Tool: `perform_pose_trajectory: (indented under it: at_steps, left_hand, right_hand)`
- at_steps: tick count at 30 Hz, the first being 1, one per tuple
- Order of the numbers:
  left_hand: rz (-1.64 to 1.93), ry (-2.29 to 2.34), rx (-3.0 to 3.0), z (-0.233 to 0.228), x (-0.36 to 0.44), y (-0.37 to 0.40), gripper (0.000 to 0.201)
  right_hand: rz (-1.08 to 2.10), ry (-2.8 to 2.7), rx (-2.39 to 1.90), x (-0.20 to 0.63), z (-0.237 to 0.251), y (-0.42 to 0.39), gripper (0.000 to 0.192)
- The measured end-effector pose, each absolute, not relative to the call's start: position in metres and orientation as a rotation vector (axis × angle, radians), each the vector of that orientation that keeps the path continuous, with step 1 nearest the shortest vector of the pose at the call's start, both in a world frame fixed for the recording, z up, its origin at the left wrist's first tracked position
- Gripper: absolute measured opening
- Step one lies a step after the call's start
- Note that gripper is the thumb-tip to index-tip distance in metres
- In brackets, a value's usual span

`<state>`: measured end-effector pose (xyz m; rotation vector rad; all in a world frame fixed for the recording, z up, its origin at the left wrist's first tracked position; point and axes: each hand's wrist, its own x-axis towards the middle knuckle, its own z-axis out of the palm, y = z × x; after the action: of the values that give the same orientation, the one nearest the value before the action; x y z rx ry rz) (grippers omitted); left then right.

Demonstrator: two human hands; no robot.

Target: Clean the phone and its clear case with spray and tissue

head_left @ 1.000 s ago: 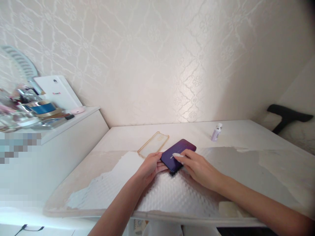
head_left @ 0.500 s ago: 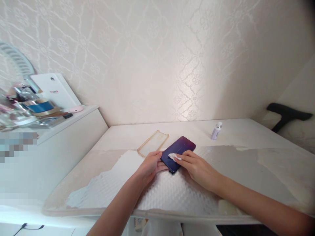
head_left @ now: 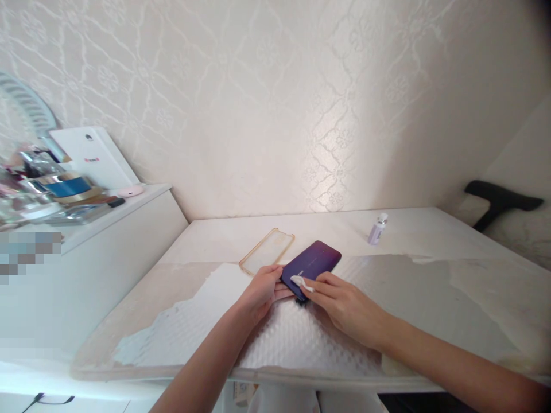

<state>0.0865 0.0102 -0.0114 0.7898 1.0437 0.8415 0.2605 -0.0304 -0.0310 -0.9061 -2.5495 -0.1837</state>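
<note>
A purple phone (head_left: 315, 261) lies back-up on the white table (head_left: 422, 241), near the middle. My left hand (head_left: 260, 293) grips its near left corner and steadies it. My right hand (head_left: 340, 303) pinches a small white wipe (head_left: 298, 281) and presses it on the phone's near end. A clear phone case with a yellowish rim (head_left: 267, 250) lies flat just left of the phone, apart from both hands.
A small lilac spray bottle (head_left: 377, 229) stands behind and right of the phone. A white textured mat (head_left: 202, 327) covers the near table. A raised shelf (head_left: 129, 207) at left carries a white tablet box and several cosmetics. A black chair arm (head_left: 499, 201) shows at right.
My right hand has drawn the white wipe along the phone's back toward me, from mid-phone to its near end. My left hand has kept its hold on the phone.
</note>
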Motion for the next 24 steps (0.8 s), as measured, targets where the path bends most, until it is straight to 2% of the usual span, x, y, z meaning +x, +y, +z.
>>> perform_pose_trajectory:
  at_steps: [5, 14, 19, 21, 24]
  left_hand:
    - [0.804, 1.040, 0.803, -0.012, 0.086, 0.011, 0.020]
    - [0.807, 1.102, 0.788, -0.014, 0.087, 0.013, 0.018]
    - [0.700, 1.246, 1.052, -0.009, 0.089, 0.019, 0.015]
    - [0.630, 1.360, 1.323, -0.004, 0.092, 0.021, 0.028]
    - [0.509, 1.565, 1.834, 0.005, 0.100, 0.020, 0.063]
  right_hand:
    - [-0.154, -2.617, -0.816, 0.263, -0.029, -0.037, 0.033]
    - [-0.286, -2.343, -1.224, 0.315, -0.048, 0.027, 0.036]
    - [-0.275, -2.271, -1.304, 0.319, -0.050, 0.033, 0.039]
    - [-0.244, -2.256, -1.309, 0.318, -0.050, 0.032, 0.039]
    - [-0.201, -2.227, -1.311, 0.318, -0.049, 0.031, 0.038]
